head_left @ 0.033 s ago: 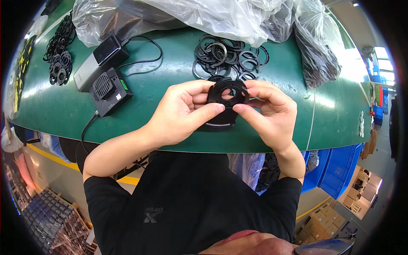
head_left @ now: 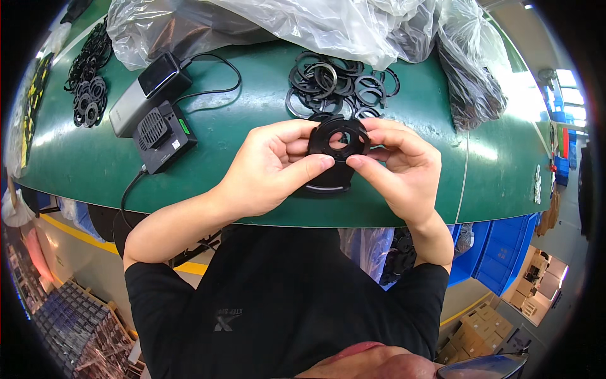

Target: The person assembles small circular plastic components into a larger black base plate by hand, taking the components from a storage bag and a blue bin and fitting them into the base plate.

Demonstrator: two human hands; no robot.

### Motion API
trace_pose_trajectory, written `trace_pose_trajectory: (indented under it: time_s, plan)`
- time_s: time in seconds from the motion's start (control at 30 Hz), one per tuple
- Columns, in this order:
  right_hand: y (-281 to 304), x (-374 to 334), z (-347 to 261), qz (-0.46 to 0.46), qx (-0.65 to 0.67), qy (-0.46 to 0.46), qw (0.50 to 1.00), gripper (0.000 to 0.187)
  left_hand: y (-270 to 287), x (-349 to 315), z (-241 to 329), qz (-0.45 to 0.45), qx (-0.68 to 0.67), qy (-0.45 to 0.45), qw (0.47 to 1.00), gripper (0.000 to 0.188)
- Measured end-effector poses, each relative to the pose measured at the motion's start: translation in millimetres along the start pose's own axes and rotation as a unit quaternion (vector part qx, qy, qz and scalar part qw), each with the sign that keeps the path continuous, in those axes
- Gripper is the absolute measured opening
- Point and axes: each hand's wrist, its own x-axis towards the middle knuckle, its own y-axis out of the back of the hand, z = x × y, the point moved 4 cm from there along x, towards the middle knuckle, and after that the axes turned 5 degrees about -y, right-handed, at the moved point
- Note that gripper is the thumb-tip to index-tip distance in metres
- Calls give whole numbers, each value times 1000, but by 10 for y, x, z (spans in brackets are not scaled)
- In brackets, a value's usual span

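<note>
Between my two hands is a black ring-shaped plastic part [head_left: 320,140] with a round hole in its middle, tilted up over the table's near side. My left hand [head_left: 265,164] pinches its left edge, the thumb on the lower rim and the fingers curled behind. On the other edge, my right hand [head_left: 403,163] grips with thumb and fingers in the same way. Under the ring shows another black piece [head_left: 328,182] with a pale curved edge; whether it joins the ring I cannot tell. A loose pile of black rings [head_left: 325,79] lies just beyond my fingers.
The green table [head_left: 252,79] carries a grey-black power bank [head_left: 151,88] and a black vented box [head_left: 164,136], joined by a cable. More small black rings [head_left: 90,101] lie far left. Clear plastic bags [head_left: 341,25] cover the back. Blue bins [head_left: 502,252] stand below at right.
</note>
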Motion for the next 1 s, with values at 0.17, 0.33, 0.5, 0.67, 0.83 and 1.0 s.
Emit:
trace_pose_trajectory:
  time_s: [0.17,0.33,0.5,0.67,0.83,1.0]
  plan:
    - [29,-6,5,-1,55,-58,997,24,-22,-12,21,-2,13,-9,1000,33]
    - [25,4,41,-27,183,-117,976,19,-15,-27,-5,-4,26,-33,999,34]
    - [70,17,21,-61,91,-71,991,16,-30,-54,-3,-9,116,-122,986,31]
    - [50,32,-247,-39,-207,156,965,20,-32,-63,36,-14,115,-140,983,31]
    - [-5,-5,-278,-47,-257,191,946,20,-17,-67,46,-22,171,-142,975,31]
    - [-30,-65,-284,-34,-274,246,929,21,-30,-73,109,-8,287,-239,928,30]
